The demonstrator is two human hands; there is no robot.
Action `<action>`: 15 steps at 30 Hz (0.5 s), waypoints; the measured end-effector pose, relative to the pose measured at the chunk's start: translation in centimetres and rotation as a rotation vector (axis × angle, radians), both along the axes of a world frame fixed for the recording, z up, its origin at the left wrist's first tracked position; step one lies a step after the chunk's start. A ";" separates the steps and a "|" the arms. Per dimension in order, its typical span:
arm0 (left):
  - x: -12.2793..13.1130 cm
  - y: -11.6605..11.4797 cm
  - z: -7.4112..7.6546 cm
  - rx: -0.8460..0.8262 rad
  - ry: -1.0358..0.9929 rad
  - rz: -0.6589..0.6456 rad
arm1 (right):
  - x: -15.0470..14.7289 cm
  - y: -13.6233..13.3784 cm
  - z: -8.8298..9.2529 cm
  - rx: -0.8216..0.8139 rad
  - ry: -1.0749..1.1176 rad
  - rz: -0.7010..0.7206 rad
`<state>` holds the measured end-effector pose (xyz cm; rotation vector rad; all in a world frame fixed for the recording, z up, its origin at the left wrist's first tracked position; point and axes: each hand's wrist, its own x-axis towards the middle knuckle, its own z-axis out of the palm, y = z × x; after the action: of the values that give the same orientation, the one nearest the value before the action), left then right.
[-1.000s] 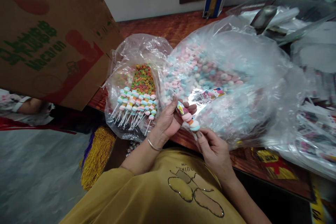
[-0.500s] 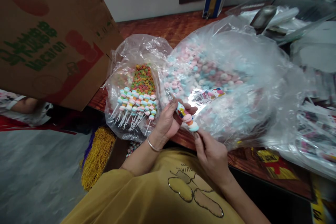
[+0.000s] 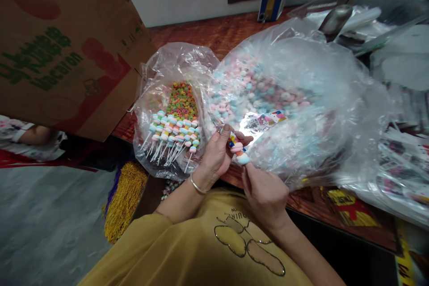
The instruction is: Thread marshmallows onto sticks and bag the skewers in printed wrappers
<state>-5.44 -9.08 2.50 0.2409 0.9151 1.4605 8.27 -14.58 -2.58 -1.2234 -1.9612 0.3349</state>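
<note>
- We see one skewer (image 3: 238,151): a thin stick threaded with round sweets, pink above white-and-blue at its low end and a striped piece higher up.
- It slants from upper left to lower right.
- The left grip (image 3: 217,154) pinches its upper part and the right grip (image 3: 264,192) its low end.

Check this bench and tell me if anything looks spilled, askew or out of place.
Nothing is plainly spilled or broken. The small bag of skewers sags over the front edge of the table, and the cardboard box sits tilted beside it. The left hand and right hand hold one candy skewer.
</note>
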 end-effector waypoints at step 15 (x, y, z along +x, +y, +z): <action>0.0 -0.6 0.7 0.041 0.003 -0.163 | -0.3 -0.2 0.1 0.010 0.093 0.098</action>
<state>-5.46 -9.69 3.18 0.3397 0.8486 1.3295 8.01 -14.81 -2.48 -1.0885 -1.9443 0.4239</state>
